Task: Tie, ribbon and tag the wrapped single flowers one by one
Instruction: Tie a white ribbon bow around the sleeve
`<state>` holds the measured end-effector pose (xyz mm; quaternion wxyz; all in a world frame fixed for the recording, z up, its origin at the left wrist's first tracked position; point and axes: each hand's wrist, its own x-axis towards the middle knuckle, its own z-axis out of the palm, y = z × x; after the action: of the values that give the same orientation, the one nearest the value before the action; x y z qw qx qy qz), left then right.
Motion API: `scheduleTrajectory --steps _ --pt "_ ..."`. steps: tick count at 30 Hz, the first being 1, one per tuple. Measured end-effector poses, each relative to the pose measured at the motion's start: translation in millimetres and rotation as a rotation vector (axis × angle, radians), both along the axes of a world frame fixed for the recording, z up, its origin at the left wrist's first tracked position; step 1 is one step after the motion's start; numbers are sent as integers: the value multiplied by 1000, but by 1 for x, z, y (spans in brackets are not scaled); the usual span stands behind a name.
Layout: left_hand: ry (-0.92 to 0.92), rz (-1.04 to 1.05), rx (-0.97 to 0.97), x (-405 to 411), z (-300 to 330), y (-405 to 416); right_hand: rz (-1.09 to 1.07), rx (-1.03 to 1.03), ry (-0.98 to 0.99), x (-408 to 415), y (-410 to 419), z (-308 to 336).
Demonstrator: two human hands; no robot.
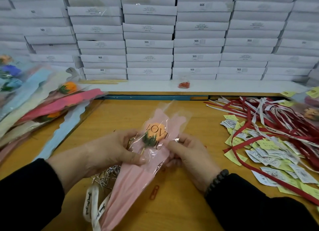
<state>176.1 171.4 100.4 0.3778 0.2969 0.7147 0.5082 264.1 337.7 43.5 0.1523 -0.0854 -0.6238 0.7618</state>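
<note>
Seen from above, a person's two hands hold one wrapped single flower (151, 144) over the middle of a yellow wooden desk (181, 205). The flower has an orange bloom with green leaves, set in pale pink paper under a clear sleeve printed with the word LOVE; its pink tail runs down toward the near edge of the desk. The left hand (110, 151) grips the wrap from the left, thumb laid across the front of the pink paper and fingers curled behind it. The right hand (188, 155) grips the right side, fingers curled round the sleeve's edge; a dark bead bracelet (216, 181) circles that wrist. Both arms wear black sleeves. A white printed ribbon (94, 206) and a tuft of silver tinsel (106, 176) lie under the left wrist, and an orange paper clip (154, 192) rests just beside the pink tail. To the left lies a pile of wrapped flowers (43, 103) in blue, cream and pink. To the right, red and white ribbons (269, 120) tangle over scattered yellow and white tags (269, 153). Stacked white boxes (150, 41) fill the background.
</note>
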Motion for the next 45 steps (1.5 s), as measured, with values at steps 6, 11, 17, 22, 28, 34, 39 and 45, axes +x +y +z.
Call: scheduleTrajectory --steps 6,11,17,22,28,34,39,45 --pt "-47 -40 -38 9 -8 -5 -80 -23 -100 -4 7 -2" --pt "-34 88 -40 10 -6 9 -49 59 -35 -1 5 -4" --pt "-18 317 -3 -12 -10 47 13 103 0 1 3 -1" --pt "-72 383 45 -22 -16 67 4 104 -4 1 5 -1" --pt "-74 501 196 -36 -20 72 -91 70 -67 -1 11 6" --pt "-89 502 235 -32 -25 70 72 171 -193 2 13 8" --pt "-56 392 242 -27 -14 64 -155 140 -99 -1 10 7" --pt "3 329 166 -26 3 52 -384 244 48 1 9 10"
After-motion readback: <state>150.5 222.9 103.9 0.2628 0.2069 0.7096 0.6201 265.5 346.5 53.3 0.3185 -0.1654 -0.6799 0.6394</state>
